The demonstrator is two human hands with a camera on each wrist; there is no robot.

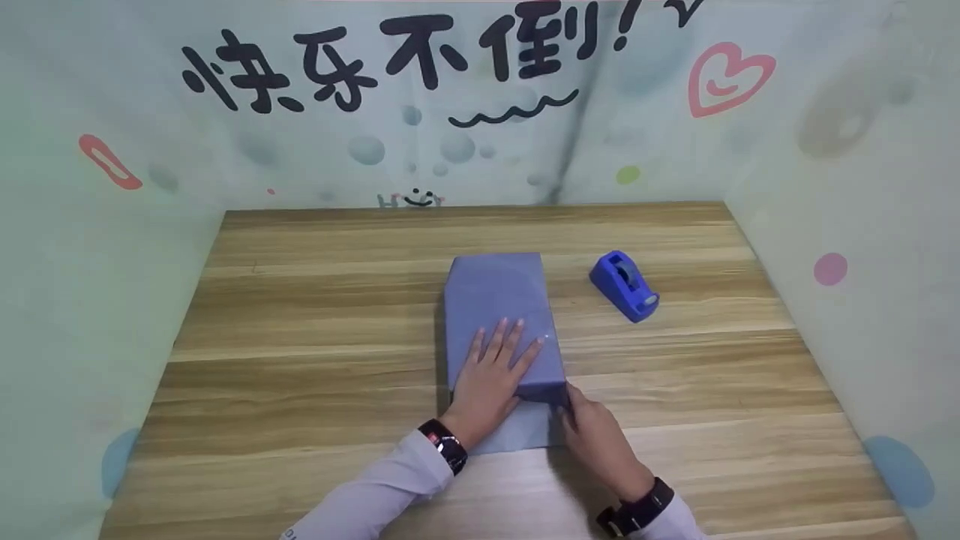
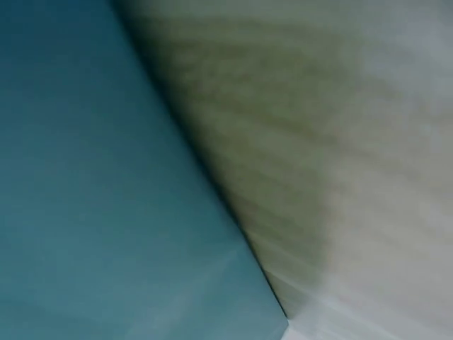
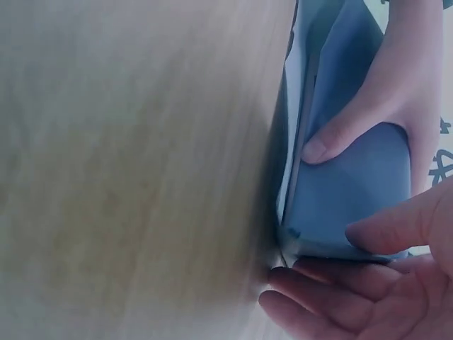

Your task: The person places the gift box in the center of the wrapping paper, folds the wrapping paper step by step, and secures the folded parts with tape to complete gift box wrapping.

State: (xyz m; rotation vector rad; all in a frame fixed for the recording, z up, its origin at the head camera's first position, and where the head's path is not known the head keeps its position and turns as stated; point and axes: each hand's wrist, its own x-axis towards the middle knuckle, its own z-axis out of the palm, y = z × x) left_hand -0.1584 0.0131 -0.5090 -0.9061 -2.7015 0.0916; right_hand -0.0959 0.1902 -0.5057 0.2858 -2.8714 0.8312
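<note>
Wrapped box (image 1: 499, 296) at middle of tabletop (image 1: 315, 337), tape dispenser (image 1: 624, 285) at its two o'clock. Left grip (image 1: 489, 384) flat on top, fingers straight; right grip (image 1: 598, 429) pinching five-o'clock corner. Best: steady box, crease corner crisply, smooth paper flap (image 1: 529, 435) at six o'clock.

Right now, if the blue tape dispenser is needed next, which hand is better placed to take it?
The right hand, probably: it is at the near right corner of the package, on the same side as the tape dispenser. The left hand lies spread on top, seemingly steadying the package.
</note>
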